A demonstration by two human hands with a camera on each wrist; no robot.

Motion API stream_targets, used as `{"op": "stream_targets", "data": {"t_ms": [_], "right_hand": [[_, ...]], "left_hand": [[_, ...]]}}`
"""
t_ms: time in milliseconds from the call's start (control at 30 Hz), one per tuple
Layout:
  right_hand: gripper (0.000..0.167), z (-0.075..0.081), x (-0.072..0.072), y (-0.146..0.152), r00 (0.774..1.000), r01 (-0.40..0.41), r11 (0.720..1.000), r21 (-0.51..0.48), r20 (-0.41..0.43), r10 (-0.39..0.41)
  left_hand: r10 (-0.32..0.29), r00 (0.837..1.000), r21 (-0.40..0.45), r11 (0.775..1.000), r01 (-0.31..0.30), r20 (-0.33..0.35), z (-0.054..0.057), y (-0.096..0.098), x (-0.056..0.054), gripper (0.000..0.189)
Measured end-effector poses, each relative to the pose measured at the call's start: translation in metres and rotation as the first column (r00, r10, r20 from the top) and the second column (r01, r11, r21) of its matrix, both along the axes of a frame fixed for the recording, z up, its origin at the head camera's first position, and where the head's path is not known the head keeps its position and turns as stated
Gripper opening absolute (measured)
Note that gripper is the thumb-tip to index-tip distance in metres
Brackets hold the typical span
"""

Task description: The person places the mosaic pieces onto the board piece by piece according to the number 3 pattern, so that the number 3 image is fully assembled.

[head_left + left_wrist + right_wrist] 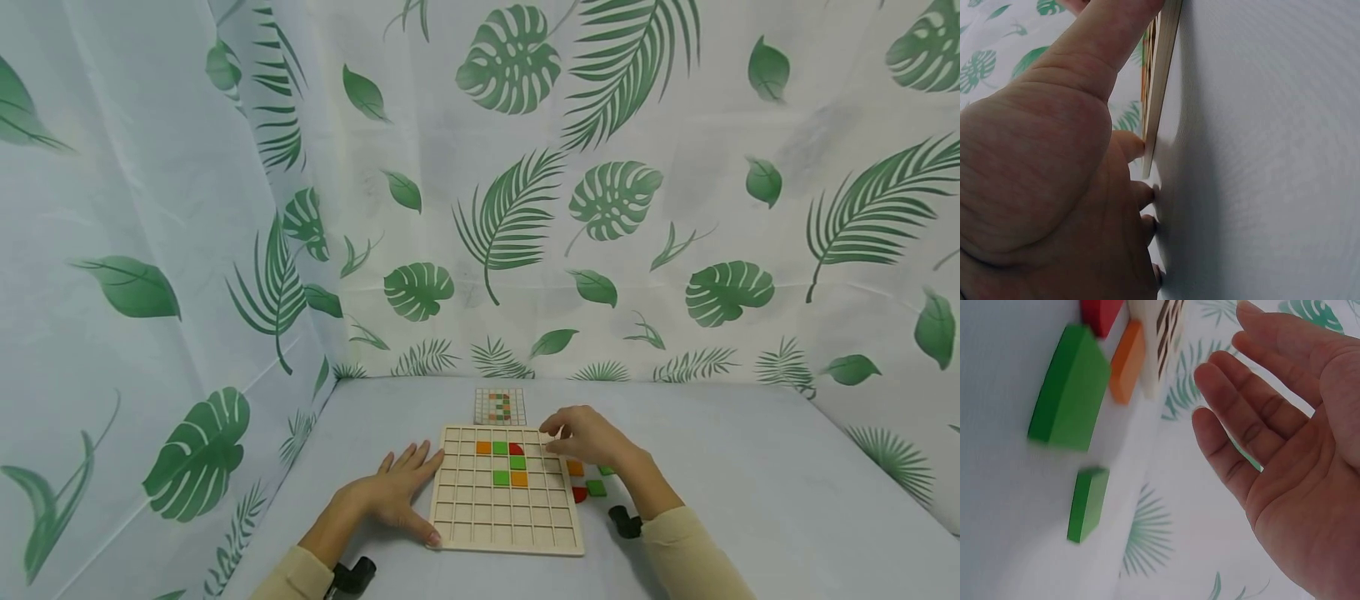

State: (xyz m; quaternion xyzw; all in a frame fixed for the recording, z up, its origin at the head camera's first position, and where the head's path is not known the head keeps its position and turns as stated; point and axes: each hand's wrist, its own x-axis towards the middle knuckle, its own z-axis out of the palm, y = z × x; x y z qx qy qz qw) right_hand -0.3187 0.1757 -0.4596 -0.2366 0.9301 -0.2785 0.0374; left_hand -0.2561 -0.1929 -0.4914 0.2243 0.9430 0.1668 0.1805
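Observation:
A wooden grid board [510, 529] lies on the table with several tiles set in its upper middle: an orange square [483, 447], a green square [500, 448] and a red rounded piece [516, 449] form the top row. Below them are two more green squares and an orange square [519, 478]. Fingers spread, my left hand [397, 492] rests along the board's left edge, its thumb at the near-left corner. My right hand [588, 437] hovers over the upper right edge of the board; in the right wrist view its fingers are loosely bent and no tile shows in them.
Right of the board lie loose tiles: an orange piece [575, 467], green pieces [596, 487] and a red piece [580, 494]. Behind the board is a small card [500, 407] with a printed grid of coloured shapes. Leaf-patterned cloth [525, 250] hangs behind and left.

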Motion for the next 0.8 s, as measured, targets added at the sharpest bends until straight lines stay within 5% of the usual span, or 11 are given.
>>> {"op": "stream_targets", "data": {"t_ms": [300,800], "right_hand": [[0.026,-0.001,-0.002,0.020,0.999,-0.018,1.000,-0.002,-0.031,0.018],[0.028,0.000,-0.005,0.042,0.991,0.099,0.995,0.009,0.090,-0.099]], "left_hand": [[0.001,1.000,0.000,1.000,-0.001,0.004,0.001,0.000,0.000,0.135],[-0.017,1.000,0.006,1.000,0.017,-0.009,-0.001,-0.001,0.000,0.134]]}}
